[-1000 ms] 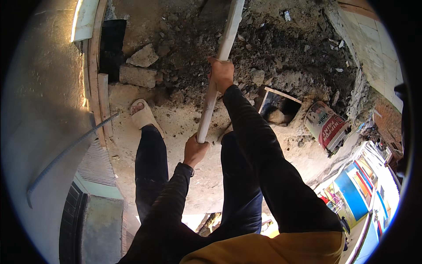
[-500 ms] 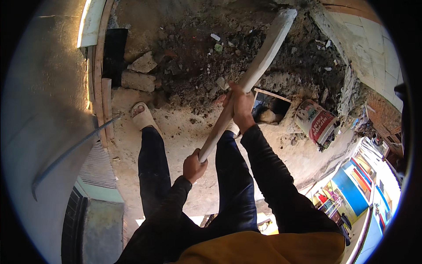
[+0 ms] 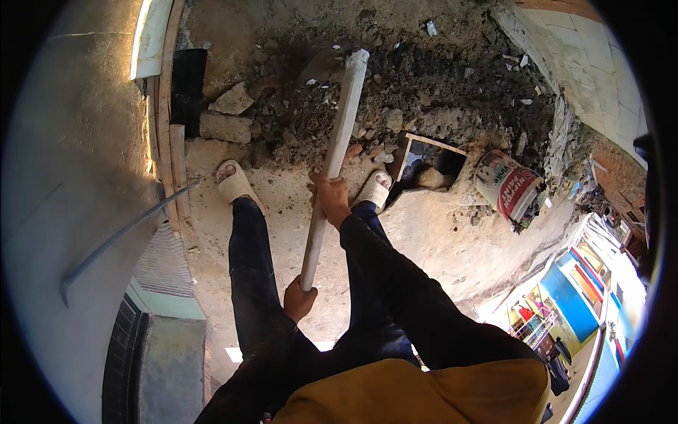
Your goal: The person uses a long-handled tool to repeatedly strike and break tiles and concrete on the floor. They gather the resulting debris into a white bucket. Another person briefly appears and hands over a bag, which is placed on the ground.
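A long, pale wooden tool handle (image 3: 342,124) slants away from me across the middle of the view. Its far end lies over dark, loose soil (image 3: 417,78); a tool head there blends with the dirt, and I cannot make out its kind. My left hand (image 3: 300,299) is closed round the near end, between my legs. Farther up, my right hand (image 3: 330,196) wraps the shaft near its middle, just left of my right sandal (image 3: 374,189).
Right of my right foot is a square wood-edged opening (image 3: 432,169), with a paint bucket (image 3: 507,185) beside it. Concrete blocks (image 3: 224,128) lie at far left. A bent metal rod (image 3: 127,230) leans by the left wall. My left sandal (image 3: 236,184) stands on the concrete.
The handle's far end has swung left and closer to me, so the shaft stands steeper. My right hand has moved left with it; my left hand has dropped slightly nearer my body.
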Action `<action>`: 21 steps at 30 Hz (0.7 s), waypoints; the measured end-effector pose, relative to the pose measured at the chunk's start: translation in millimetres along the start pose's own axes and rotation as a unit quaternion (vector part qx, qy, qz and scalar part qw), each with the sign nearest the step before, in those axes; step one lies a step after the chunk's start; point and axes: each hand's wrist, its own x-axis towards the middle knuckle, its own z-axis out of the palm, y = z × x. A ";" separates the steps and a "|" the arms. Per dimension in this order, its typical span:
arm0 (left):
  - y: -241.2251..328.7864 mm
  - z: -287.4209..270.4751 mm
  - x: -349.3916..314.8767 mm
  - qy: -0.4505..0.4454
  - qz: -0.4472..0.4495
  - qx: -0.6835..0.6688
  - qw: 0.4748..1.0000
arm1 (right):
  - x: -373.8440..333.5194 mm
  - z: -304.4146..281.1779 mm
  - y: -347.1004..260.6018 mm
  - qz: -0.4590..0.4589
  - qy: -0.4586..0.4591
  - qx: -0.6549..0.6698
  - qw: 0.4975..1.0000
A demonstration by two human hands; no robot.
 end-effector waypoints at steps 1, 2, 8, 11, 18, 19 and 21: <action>-8.6 1.8 -18.6 -0.023 0.000 0.018 1.000 | -23.3 -5.1 9.4 0.039 -0.007 0.029 0.999; -12.5 -0.5 -29.5 -0.046 -0.046 0.061 0.996 | -42.5 -10.8 13.7 0.074 0.005 0.063 0.995; 78.9 -39.3 65.2 0.048 0.154 0.038 0.986 | -57.4 -23.2 -111.9 -0.213 -0.045 0.121 0.969; 145.3 -96.2 182.1 0.100 0.319 0.002 0.943 | -18.0 18.6 -216.2 -0.416 -0.004 0.143 0.898; 54.3 -119.6 176.3 0.085 0.047 -0.045 0.994 | 87.4 156.7 -132.2 -0.146 0.007 0.003 0.989; 32.1 -108.6 164.3 0.062 0.057 -0.068 0.994 | 96.1 155.1 -108.5 -0.171 -0.013 0.011 0.985; -5.3 -73.5 120.2 0.015 0.031 -0.083 0.996 | 86.6 127.6 -59.3 -0.115 -0.022 -0.012 0.993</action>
